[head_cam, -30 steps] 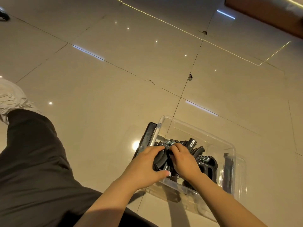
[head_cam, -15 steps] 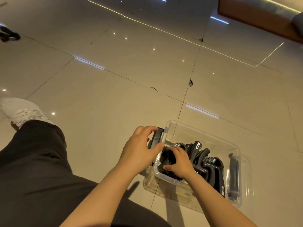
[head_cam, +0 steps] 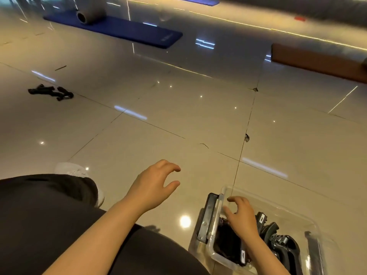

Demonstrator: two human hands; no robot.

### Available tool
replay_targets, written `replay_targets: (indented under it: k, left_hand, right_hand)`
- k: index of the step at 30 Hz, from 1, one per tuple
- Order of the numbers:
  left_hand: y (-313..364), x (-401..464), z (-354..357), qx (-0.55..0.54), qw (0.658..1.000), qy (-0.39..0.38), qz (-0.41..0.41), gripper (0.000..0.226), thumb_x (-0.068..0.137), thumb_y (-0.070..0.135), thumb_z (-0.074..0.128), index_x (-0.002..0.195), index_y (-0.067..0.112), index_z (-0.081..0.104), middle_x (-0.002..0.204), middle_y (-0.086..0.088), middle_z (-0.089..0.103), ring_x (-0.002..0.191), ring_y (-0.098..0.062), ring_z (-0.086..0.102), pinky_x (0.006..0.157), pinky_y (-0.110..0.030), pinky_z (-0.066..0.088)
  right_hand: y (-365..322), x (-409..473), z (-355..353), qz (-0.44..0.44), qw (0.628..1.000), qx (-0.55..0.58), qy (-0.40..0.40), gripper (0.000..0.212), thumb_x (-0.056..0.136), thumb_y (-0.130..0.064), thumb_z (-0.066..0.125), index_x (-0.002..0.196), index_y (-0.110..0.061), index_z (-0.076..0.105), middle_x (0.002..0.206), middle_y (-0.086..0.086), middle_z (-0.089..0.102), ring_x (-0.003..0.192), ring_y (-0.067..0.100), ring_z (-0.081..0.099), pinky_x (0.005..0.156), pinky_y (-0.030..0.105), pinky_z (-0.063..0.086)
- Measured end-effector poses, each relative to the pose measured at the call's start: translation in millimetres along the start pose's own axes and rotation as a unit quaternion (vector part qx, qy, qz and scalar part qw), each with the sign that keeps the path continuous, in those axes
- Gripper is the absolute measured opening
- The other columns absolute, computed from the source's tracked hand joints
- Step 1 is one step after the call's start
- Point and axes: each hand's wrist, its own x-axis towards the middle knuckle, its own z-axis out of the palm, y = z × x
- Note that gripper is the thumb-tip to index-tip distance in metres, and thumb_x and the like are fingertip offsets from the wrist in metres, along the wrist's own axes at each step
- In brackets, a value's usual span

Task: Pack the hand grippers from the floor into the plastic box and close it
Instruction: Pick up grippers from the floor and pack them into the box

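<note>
Since the earlier frames, the left hand [head_cam: 154, 184] is no longer at the box edge: it is now hovering over bare floor [head_cam: 178, 120] to the left of the plastic box [head_cam: 222, 259], released, fingers spread and loosely curved, gripping nothing. Right hand [head_cam: 241, 218] is remaining inside the box, fingers loosely curled above the packed hand grippers [head_cam: 282, 242]; whether it is grasping one cannot be told, as the fingertips are partly hidden. Camera view is now tilting further up, bringing more of the room into sight. Packed grippers are lying in a black heap across the bottom of the clear box, which is sitting open on the tiles at lower right. One black latch [head_cam: 206, 217] is standing against the box's left end, and a second dark strip is showing at the right end. More hand grippers [head_cam: 50, 92] are lying loose on the floor at far left, well apart from the box. Person's dark trouser leg [head_cam: 45, 221] is filling the lower left, with a white shoe [head_cam: 72, 170] showing beyond it. Blue mat [head_cam: 123, 29] is lying on the floor at the far side, with a grey roller [head_cam: 89, 14] resting on it. Brown board [head_cam: 317, 62] is lying at upper right.
</note>
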Motion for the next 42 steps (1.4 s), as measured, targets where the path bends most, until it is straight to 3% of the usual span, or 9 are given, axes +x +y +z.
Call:
replay_targets:
  k: [2, 6, 16, 20, 23, 28, 34, 37, 42]
  left_hand:
    - [-14, 8, -19, 0.021, 1.0, 0.02, -0.005, 0.034, 0.091, 0.041, 0.052, 0.124, 0.035, 0.051, 0.119, 0.018, 0.05, 0.104, -0.003, 0.051, 0.087, -0.027, 0.046]
    - [-42, 26, -66, 0.014, 0.994, 0.105, -0.038, 0.03, 0.09, 0.039, 0.054, 0.119, 0.034, 0.055, 0.108, 0.016, 0.058, 0.097, -0.003, 0.054, 0.084, -0.033, 0.05]
    - [-140, 31, -201, 0.015, 0.965, 0.228, -0.128, 0.019, 0.087, 0.038, 0.059, 0.104, 0.031, 0.064, 0.094, 0.013, 0.064, 0.088, -0.002, 0.059, 0.08, -0.036, 0.052]
    - [-191, 27, -239, 0.048, 0.96, 0.211, -0.175, 0.024, 0.086, 0.041, 0.057, 0.107, 0.03, 0.064, 0.095, 0.013, 0.064, 0.09, -0.003, 0.059, 0.08, -0.035, 0.052]
    - [-225, 24, -263, 0.063, 0.957, 0.203, -0.197, 0.024, 0.087, 0.037, 0.058, 0.109, 0.027, 0.064, 0.098, 0.011, 0.063, 0.089, -0.004, 0.057, 0.079, -0.027, 0.048]
    - [-280, 11, -284, 0.025, 0.941, 0.245, -0.231, 0.019, 0.086, 0.033, 0.062, 0.104, 0.029, 0.065, 0.092, 0.014, 0.062, 0.081, 0.009, 0.052, 0.069, -0.012, 0.038]
    - [-335, 19, -297, -0.038, 0.921, 0.276, -0.271, 0.019, 0.084, 0.03, 0.066, 0.101, 0.023, 0.067, 0.089, 0.015, 0.062, 0.085, 0.001, 0.057, 0.079, -0.026, 0.048]
    - [-348, 38, -323, -0.017, 0.929, 0.269, -0.254, 0.022, 0.084, 0.033, 0.065, 0.104, 0.024, 0.067, 0.097, 0.008, 0.064, 0.091, -0.009, 0.06, 0.086, -0.034, 0.05]
    - [-364, 57, -369, -0.008, 0.934, 0.301, -0.192, 0.022, 0.085, 0.035, 0.063, 0.106, 0.027, 0.065, 0.094, 0.013, 0.063, 0.088, -0.002, 0.059, 0.08, -0.023, 0.046]
  right_hand:
    - [-43, 19, -9, -0.043, 0.997, 0.049, 0.036, 0.024, 0.086, -0.027, 0.065, 0.109, -0.022, 0.061, 0.116, -0.005, 0.052, 0.112, 0.015, 0.049, 0.091, 0.029, 0.041]
    - [-148, 60, -12, -0.165, 0.983, 0.07, 0.024, 0.024, 0.087, -0.029, 0.063, 0.11, -0.025, 0.061, 0.112, -0.012, 0.051, 0.104, 0.006, 0.049, 0.087, 0.029, 0.045]
    - [-350, 106, 26, -0.33, 0.935, 0.081, -0.105, 0.029, 0.086, -0.033, 0.064, 0.115, -0.029, 0.059, 0.105, -0.017, 0.057, 0.096, 0.0, 0.055, 0.084, 0.02, 0.045]
    - [-388, 123, 54, -0.349, 0.927, 0.048, -0.127, 0.03, 0.087, -0.036, 0.062, 0.116, -0.031, 0.058, 0.108, -0.019, 0.055, 0.096, -0.002, 0.052, 0.081, 0.015, 0.043]
    - [-409, 136, 73, -0.365, 0.922, 0.003, -0.132, 0.031, 0.088, -0.038, 0.06, 0.118, -0.031, 0.056, 0.111, -0.019, 0.052, 0.096, -0.002, 0.05, 0.075, 0.009, 0.038]
    - [-448, 152, 99, -0.369, 0.915, -0.016, -0.163, 0.03, 0.088, -0.039, 0.06, 0.117, -0.031, 0.056, 0.114, -0.019, 0.052, 0.098, 0.0, 0.052, 0.081, 0.019, 0.043]
    - [-495, 176, 120, -0.319, 0.923, 0.059, -0.206, 0.021, 0.084, -0.035, 0.066, 0.105, -0.034, 0.06, 0.109, -0.017, 0.057, 0.097, 0.001, 0.056, 0.082, 0.024, 0.049]
    - [-521, 192, 132, -0.287, 0.931, 0.102, -0.204, 0.017, 0.084, -0.033, 0.067, 0.101, -0.033, 0.063, 0.106, -0.015, 0.061, 0.095, 0.004, 0.059, 0.076, 0.022, 0.048]
    - [-572, 205, 177, -0.284, 0.922, 0.11, -0.239, 0.017, 0.085, -0.032, 0.067, 0.101, -0.029, 0.064, 0.104, -0.016, 0.061, 0.094, 0.005, 0.059, 0.076, 0.025, 0.049]
